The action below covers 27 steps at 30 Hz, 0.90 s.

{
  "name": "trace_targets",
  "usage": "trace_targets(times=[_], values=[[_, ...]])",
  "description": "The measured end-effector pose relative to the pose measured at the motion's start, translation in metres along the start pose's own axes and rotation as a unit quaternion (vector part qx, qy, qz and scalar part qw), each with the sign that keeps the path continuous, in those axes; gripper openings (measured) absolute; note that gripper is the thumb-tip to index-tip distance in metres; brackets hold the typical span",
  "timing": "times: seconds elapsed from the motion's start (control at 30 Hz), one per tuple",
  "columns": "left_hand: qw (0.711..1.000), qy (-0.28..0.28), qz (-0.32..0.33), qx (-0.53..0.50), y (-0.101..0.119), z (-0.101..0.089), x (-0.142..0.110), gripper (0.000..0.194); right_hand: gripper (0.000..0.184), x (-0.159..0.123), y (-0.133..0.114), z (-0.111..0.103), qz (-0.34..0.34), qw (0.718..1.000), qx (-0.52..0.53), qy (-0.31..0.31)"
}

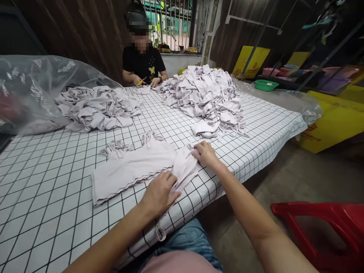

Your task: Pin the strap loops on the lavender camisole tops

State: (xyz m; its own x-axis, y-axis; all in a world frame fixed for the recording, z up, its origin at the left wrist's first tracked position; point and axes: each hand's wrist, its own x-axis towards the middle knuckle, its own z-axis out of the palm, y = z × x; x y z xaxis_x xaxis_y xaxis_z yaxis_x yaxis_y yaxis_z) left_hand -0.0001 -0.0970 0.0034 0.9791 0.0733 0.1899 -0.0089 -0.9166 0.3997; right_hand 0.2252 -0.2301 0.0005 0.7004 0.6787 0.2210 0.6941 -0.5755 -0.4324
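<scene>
A pale lilac garment [133, 168] lies flat on the checked tablecloth [51, 212] in front of me, its straps pointing away. A second piece of the same cloth [184, 167] is bunched at its right end. My left hand [159, 193] presses down on that bunched cloth near the table's front edge, fingers curled into it. My right hand [205, 153] pinches the far upper corner of the same piece.
Two heaps of lilac garments sit further back, one heap at the left [96, 108] and one at the right [207, 94]. A person in black [143, 62] works at the far end with a yellow tool. Clear plastic sheeting [31, 91] lies left. A red plastic stool [321, 231] stands right.
</scene>
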Motion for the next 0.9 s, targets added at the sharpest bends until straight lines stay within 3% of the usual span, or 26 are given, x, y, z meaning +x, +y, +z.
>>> trace_targets(times=[0.03, 0.13, 0.2, 0.3, 0.37, 0.43, 0.53, 0.63, 0.73, 0.83, 0.9], values=[[1.000, -0.004, -0.014, -0.024, 0.002, 0.000, 0.002, 0.012, 0.012, 0.005, 0.005, -0.004, 0.004, 1.000, -0.003, -0.022], [0.977, -0.010, -0.085, -0.195, -0.001, -0.017, -0.001, 0.017, 0.025, 0.007, 0.007, -0.021, 0.002, 0.995, 0.069, -0.068], [0.929, -0.007, -0.126, -0.349, -0.010, -0.038, -0.010, 0.022, 0.030, 0.003, 0.004, -0.031, -0.001, 0.978, 0.192, -0.081], [0.835, 0.047, -0.192, -0.513, -0.029, -0.068, -0.027, 0.029, 0.034, 0.001, -0.004, -0.034, 0.010, 0.932, 0.351, -0.087], [0.787, 0.084, -0.250, -0.557, -0.044, -0.079, -0.039, 0.031, 0.034, 0.001, -0.013, -0.027, 0.037, 0.935, 0.344, -0.078], [0.761, 0.107, -0.306, -0.562, -0.059, -0.081, -0.049, 0.033, 0.033, 0.000, -0.025, -0.016, 0.050, 0.958, 0.276, -0.063], [0.742, 0.118, -0.367, -0.548, -0.078, -0.075, -0.066, 0.035, 0.033, -0.011, -0.047, -0.001, -0.018, 0.969, 0.222, -0.105], [0.739, 0.095, -0.384, -0.545, -0.088, -0.069, -0.082, 0.036, 0.033, -0.027, -0.064, 0.010, -0.123, 0.959, 0.192, -0.169], [0.758, 0.042, -0.362, -0.541, -0.087, -0.070, -0.092, 0.034, 0.024, -0.034, -0.073, 0.021, -0.176, 0.966, 0.104, -0.156], [0.830, 0.013, -0.300, -0.470, -0.080, -0.077, -0.095, 0.031, 0.005, -0.032, -0.074, 0.023, -0.193, 0.973, 0.077, -0.101], [0.903, 0.066, -0.261, -0.336, -0.072, -0.081, -0.098, 0.018, 0.008, -0.032, -0.072, 0.016, -0.200, 0.972, 0.120, -0.035]])
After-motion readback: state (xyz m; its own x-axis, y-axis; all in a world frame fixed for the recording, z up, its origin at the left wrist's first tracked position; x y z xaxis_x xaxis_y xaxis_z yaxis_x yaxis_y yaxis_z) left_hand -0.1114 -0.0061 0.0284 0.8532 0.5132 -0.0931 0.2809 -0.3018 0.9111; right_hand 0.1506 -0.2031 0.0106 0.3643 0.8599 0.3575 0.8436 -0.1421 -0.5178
